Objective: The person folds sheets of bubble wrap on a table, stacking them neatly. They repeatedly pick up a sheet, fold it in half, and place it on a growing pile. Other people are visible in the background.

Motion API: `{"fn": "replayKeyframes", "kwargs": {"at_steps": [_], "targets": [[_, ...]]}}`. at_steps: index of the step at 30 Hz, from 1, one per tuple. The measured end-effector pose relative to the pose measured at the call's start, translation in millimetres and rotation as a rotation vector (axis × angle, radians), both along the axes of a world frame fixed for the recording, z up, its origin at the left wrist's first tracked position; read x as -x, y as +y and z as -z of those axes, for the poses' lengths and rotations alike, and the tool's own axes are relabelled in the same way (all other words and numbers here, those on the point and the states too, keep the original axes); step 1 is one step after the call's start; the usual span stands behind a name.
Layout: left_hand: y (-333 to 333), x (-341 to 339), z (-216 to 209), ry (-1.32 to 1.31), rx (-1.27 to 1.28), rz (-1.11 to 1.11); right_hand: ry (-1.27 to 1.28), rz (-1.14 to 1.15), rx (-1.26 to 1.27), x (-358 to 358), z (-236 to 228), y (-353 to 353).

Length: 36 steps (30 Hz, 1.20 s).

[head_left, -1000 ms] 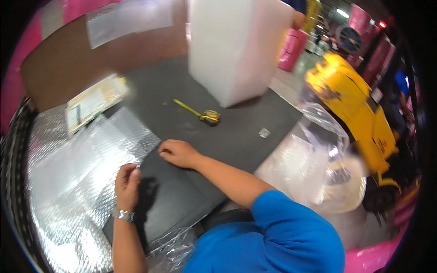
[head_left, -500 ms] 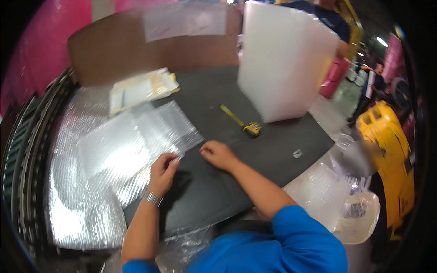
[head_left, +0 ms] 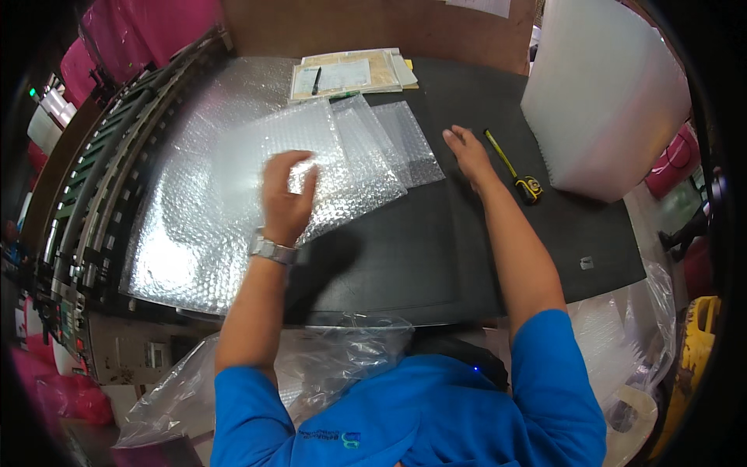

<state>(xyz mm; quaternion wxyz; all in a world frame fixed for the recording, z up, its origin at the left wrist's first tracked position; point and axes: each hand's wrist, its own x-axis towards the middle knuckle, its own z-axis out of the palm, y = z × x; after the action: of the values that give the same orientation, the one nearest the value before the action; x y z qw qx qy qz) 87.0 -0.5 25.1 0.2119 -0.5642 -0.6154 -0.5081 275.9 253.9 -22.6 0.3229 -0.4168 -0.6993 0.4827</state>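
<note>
My left hand (head_left: 286,194), a metal watch on its wrist, hovers over the bubble wrap sheets (head_left: 311,132) with thumb and fingers curved apart and nothing between them. Overlapping one another, these clear sheets lie across the middle of the table on a larger bubble wrap sheet (head_left: 183,249). Past their right corner, my right hand (head_left: 469,156) reaches out over the black table mat (head_left: 405,257), fingers extended and holding nothing. A yellow and black tape measure (head_left: 529,189) rests to the right of that hand, its blade pulled partly out.
At the far side lie papers in a clear sleeve (head_left: 346,74) with a black pen (head_left: 317,80) on them. A tall white stack of packing sheets (head_left: 599,93) stands far right. A roller conveyor (head_left: 117,194) runs along the left. Clear plastic film (head_left: 342,342) hangs at the near edge.
My view has swung, shifting the table within it. My hands are farther apart; the right one has uncurled and reached forward, and the left is now over the bubble wrap sheets.
</note>
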Motion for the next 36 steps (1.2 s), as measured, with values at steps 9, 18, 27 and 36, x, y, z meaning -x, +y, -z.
{"fn": "replayKeyframes", "kwargs": {"at_steps": [9,18,27,36], "targets": [[-9,107,36,-0.201,1.099,-0.917,0.016,-0.095,0.22,86,-3,-16],[31,76,87,-0.77,0.39,-0.279,0.312,-0.296,0.642,49,-23,-42],[-7,31,11,-0.868,-0.001,0.331,0.793,-0.531,0.052,-15,-49,-84],[-34,25,44,-0.409,0.254,0.17,0.441,-0.471,0.055,-55,-25,-66]]}}
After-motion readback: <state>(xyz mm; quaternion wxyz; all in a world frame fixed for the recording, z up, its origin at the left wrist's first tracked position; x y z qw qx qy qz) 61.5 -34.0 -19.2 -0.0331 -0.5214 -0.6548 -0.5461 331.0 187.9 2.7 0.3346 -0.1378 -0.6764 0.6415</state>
